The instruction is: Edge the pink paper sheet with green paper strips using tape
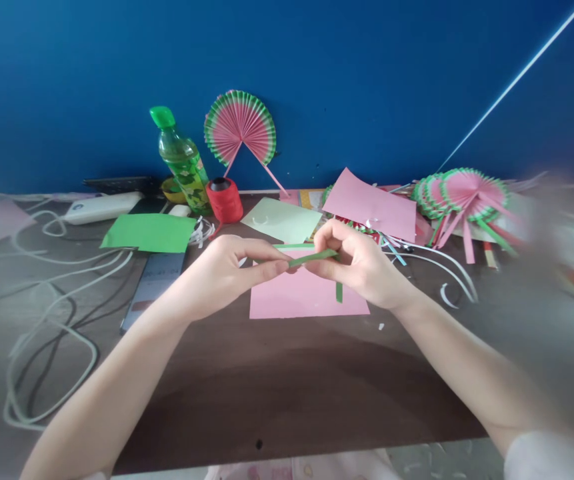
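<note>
A narrow folded green paper strip [311, 258] is held up between my two hands, above a pink sheet [307, 297] on the dark table [287, 393]. My left hand [234, 270] pinches its left end between thumb and fingers. At the right end, my right hand [349, 260] grips it with thumb and curled fingers. A short green piece [339, 292] shows below my right hand, over the pink sheet. Another green edge [294, 246] lies along the top of that sheet, partly hidden by my hands.
Behind are a green bottle [181, 160], a red thread spool [225, 200], a pink-green paper fan [241, 127] against the wall and more fans [471, 193] at right. Green paper [149, 231], a phone [154, 283] and white cables [89, 340] lie left; pink paper [371, 203] lies behind my right hand.
</note>
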Tool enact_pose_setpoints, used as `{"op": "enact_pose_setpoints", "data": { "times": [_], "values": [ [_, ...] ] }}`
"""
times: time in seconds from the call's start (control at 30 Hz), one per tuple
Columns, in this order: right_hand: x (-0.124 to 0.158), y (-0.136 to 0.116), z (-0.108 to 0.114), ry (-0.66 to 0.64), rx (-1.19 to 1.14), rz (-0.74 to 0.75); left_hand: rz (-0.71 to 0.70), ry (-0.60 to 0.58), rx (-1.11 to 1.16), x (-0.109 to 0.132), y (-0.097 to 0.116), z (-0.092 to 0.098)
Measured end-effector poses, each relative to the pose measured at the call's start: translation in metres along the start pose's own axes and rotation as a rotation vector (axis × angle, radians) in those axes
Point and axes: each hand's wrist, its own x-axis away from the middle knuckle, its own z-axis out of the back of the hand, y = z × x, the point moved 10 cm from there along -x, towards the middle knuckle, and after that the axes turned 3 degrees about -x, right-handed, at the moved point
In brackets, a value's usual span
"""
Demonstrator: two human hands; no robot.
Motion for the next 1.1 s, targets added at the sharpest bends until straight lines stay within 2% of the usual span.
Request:
{"op": "enact_pose_setpoints", "data": {
  "times": [0.17, 0.4, 0.53, 0.6, 0.67, 0.73, 0.83, 0.93, 1.03, 1.1],
  "values": [
    [-0.002, 0.015, -0.002, -0.111, -0.095, -0.147, 0.073, -0.009, 0.023, 0.0, -0.008, 0.004],
    [-0.005, 0.022, 0.016, -0.108, -0.117, -0.161, 0.215, -0.021, 0.099, -0.006, -0.039, 0.015],
    [-0.005, 0.02, 0.024, -0.086, 0.002, -0.143, 0.223, -0.107, 0.132, -0.011, -0.057, 0.011],
    [-0.005, 0.018, 0.023, -0.082, 0.055, -0.132, 0.21, -0.077, 0.07, -0.014, -0.06, 0.015],
    [-0.004, 0.015, 0.017, -0.105, 0.092, -0.12, 0.174, -0.016, -0.011, -0.016, -0.054, 0.018],
    [-0.003, 0.013, 0.006, -0.149, 0.114, -0.107, 0.114, 0.004, -0.065, -0.017, -0.042, 0.013],
    [-0.001, 0.011, -0.006, -0.186, 0.126, -0.084, 0.029, -0.076, -0.078, -0.015, -0.022, -0.01],
    [0.0, 0.008, -0.009, -0.171, 0.138, -0.05, -0.02, -0.143, -0.03, -0.01, -0.009, -0.029],
    [0.0, 0.004, -0.01, -0.158, 0.179, -0.002, -0.04, -0.151, 0.022, -0.008, -0.004, -0.035],
    [0.0, -0.005, -0.007, -0.106, 0.283, 0.09, -0.032, -0.12, 0.052, -0.008, -0.005, -0.032]
  ]
}}
